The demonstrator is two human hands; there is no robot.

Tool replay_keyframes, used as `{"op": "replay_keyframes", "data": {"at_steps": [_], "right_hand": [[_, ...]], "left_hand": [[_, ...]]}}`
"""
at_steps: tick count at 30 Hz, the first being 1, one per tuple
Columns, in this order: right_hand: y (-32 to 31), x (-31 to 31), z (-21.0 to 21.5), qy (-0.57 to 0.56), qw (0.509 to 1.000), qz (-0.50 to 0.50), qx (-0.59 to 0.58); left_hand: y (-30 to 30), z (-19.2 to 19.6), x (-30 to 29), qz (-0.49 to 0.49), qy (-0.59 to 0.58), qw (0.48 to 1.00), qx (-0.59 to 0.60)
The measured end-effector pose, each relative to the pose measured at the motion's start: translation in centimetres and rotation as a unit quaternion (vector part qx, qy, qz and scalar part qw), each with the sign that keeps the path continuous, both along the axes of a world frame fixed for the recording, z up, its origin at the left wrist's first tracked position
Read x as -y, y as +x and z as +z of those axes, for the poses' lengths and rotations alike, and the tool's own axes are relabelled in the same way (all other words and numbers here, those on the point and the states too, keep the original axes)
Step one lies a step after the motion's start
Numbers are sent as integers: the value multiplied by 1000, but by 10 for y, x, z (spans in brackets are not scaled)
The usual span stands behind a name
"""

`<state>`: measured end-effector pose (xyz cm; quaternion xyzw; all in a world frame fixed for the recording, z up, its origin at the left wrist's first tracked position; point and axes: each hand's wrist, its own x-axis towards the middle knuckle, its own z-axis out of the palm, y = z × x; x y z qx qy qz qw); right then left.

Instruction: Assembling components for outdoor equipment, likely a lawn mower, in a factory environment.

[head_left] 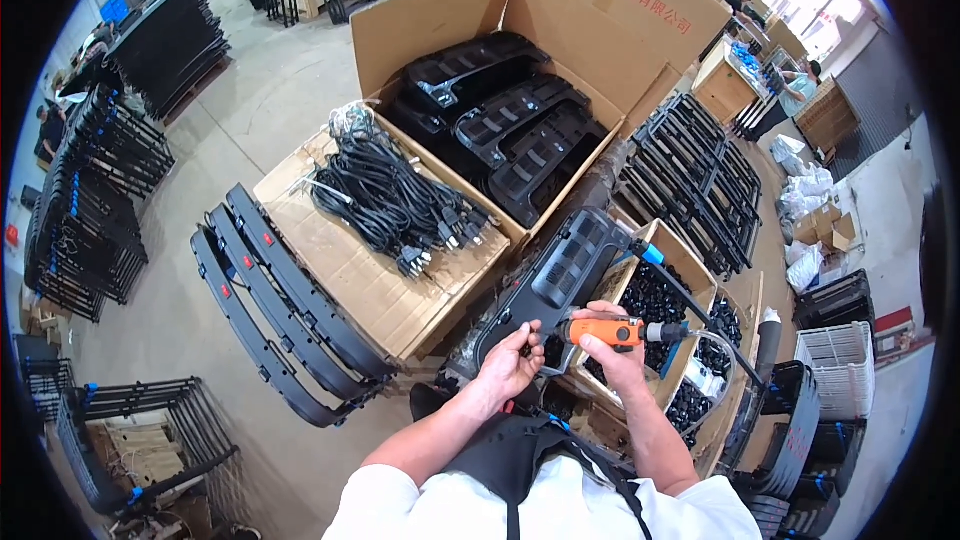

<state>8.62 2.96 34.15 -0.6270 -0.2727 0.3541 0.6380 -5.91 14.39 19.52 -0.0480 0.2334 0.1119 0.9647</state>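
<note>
While I monitor the head view, I see the right hand (622, 362) wrapped around an orange power driver (603, 330), fingers closed on its body. The driver lies across this grip, its left end directed toward the left hand (510, 365); a clear hose (736, 372) curves away on the right. I observe the left hand palm up, partly closed, fingers curled; I cannot tell whether its fingertips retain a small part. Just beside them lies a black panel (568, 265), extending forward and right. I locate a wooden bin (690, 256) of small black parts beyond the right hand.
</note>
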Motion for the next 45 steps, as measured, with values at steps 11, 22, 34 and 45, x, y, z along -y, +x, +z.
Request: {"op": "replay_keyframes", "data": {"at_steps": [11,22,34,45], "right_hand": [[-6,-28,-13,-34,997,-5,62],[-8,-53,-27,-17,997,29,69],[-9,-73,-26,-34,982,86,164],[-4,-85,-31,-60,967,119,217]], "left_hand": [[3,32,16,-63,86,988,-108],[-15,15,18,-102,263,953,-106],[-25,14,15,-77,187,974,-103],[-26,9,10,-39,129,986,-102]]}}
